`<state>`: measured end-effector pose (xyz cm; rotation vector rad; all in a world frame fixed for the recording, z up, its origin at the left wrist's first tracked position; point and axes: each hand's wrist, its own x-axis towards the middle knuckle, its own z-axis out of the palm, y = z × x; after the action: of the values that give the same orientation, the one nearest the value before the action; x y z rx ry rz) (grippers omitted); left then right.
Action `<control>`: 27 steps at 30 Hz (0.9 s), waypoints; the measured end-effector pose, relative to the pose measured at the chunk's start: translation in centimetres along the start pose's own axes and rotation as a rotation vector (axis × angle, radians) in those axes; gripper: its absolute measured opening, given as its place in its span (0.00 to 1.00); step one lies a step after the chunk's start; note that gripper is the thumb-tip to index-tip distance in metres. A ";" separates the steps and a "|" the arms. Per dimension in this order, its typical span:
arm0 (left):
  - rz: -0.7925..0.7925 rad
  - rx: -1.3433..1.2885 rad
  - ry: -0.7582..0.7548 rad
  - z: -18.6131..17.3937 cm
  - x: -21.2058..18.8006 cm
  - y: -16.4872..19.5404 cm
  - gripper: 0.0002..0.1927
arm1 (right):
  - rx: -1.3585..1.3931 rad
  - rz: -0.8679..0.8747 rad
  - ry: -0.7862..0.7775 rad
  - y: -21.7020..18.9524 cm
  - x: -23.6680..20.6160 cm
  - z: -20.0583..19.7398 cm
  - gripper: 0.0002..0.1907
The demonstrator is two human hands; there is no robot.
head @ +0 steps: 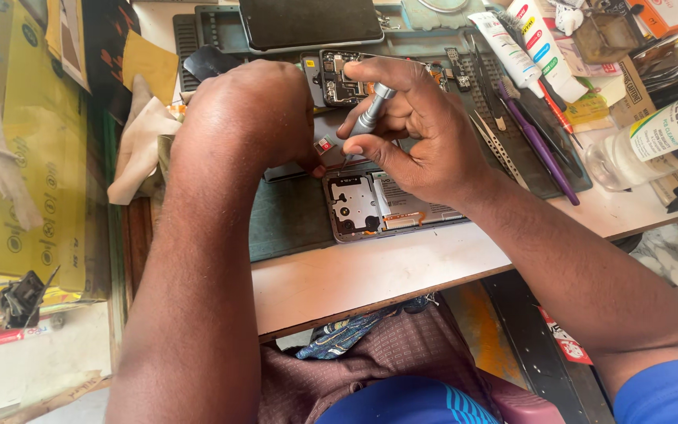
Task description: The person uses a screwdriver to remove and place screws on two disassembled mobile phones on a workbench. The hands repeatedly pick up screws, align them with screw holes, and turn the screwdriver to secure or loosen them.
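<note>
My right hand [416, 129] grips a small silver screwdriver [369, 115], its tip pointing down at a little part with a red spot [324, 144]. My left hand [249, 118] is curled over and pinches that part at the fingertips. Both hands hover over an opened phone [370, 206] lying on a dark green work mat [284, 220]. Behind the hands sits a second opened phone with a bare circuit board [339, 74], partly hidden by my fingers.
A black-screened phone [311, 22] lies at the back. Tweezers [496, 145], a purple pry tool [539, 145], two glue tubes [527, 47] and a clear bottle [657, 141] stand on the right. A cream cloth [139, 141] and yellow boxes [33, 157] lie to the left.
</note>
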<state>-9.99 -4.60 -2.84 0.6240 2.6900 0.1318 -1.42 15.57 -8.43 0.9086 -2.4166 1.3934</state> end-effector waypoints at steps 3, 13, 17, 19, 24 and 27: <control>0.003 0.009 0.021 0.1 0.1 0.2 0.35 | -0.033 -0.026 -0.021 0.0 0.2 0.0 0.32; 0.032 0.020 0.038 0.5 0.2 0.1 0.38 | -0.005 -0.086 -0.050 -0.3 0.6 -0.3 0.26; 0.028 0.013 0.049 0.8 0.2 0.1 0.36 | -0.196 -0.146 0.012 -0.4 1.3 -0.2 0.30; 0.030 0.011 0.056 0.7 0.3 0.1 0.36 | -0.113 0.066 -0.035 -0.9 1.1 -0.2 0.29; -0.011 -0.025 0.011 0.5 0.4 0.1 0.35 | -0.262 -0.077 0.026 -1.3 1.0 -0.2 0.27; 0.009 -0.025 0.036 0.5 0.2 -0.1 0.33 | -0.067 -0.037 -0.035 -1.1 1.1 -0.3 0.27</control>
<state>-10.01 -4.57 -3.41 0.6321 2.7164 0.1802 -1.62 14.95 -7.02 0.9644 -2.4432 1.2858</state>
